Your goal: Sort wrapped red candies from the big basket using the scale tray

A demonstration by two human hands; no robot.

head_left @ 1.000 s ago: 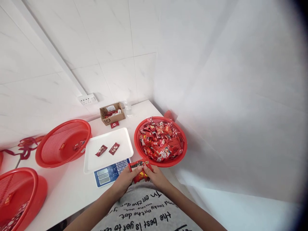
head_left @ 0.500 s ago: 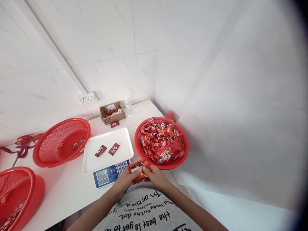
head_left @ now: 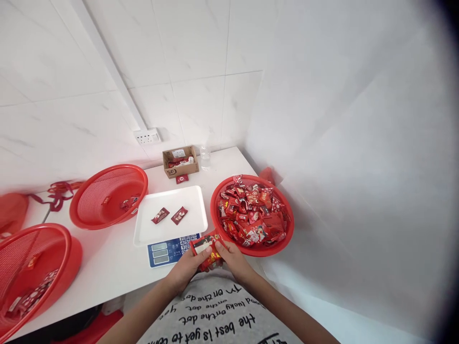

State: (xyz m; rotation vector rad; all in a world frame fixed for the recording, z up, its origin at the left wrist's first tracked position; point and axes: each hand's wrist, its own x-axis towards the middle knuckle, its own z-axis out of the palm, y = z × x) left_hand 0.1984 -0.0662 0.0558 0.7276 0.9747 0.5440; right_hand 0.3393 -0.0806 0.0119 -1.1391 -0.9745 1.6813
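Both my left hand (head_left: 188,268) and my right hand (head_left: 231,258) are closed on a red candy bag (head_left: 208,251) with gold lettering, held close to my body. My thumbs press on its front; the fingers behind are mostly hidden. Just beyond the bag is a digital scale (head_left: 168,251) with a white tray (head_left: 170,196). On that tray lie two small dark red wrapped sweets (head_left: 160,215), a little apart. To the right of my hands stands a red mesh basket (head_left: 216,224) heaped with red candy packets (head_left: 251,210).
Two more red baskets (head_left: 107,224) (head_left: 68,267) stand on the left, with a few packets inside. At the back are a small cardboard box (head_left: 181,169), one packet (head_left: 182,178) and a clear bottle (head_left: 205,157). Red ribbon (head_left: 57,193) lies far left. A white wall (head_left: 340,167) borders the right.
My view has turned a little to the left, so the table things sit further right. More of the candy bag's front shows between my hands. The two sweets stay on the tray.
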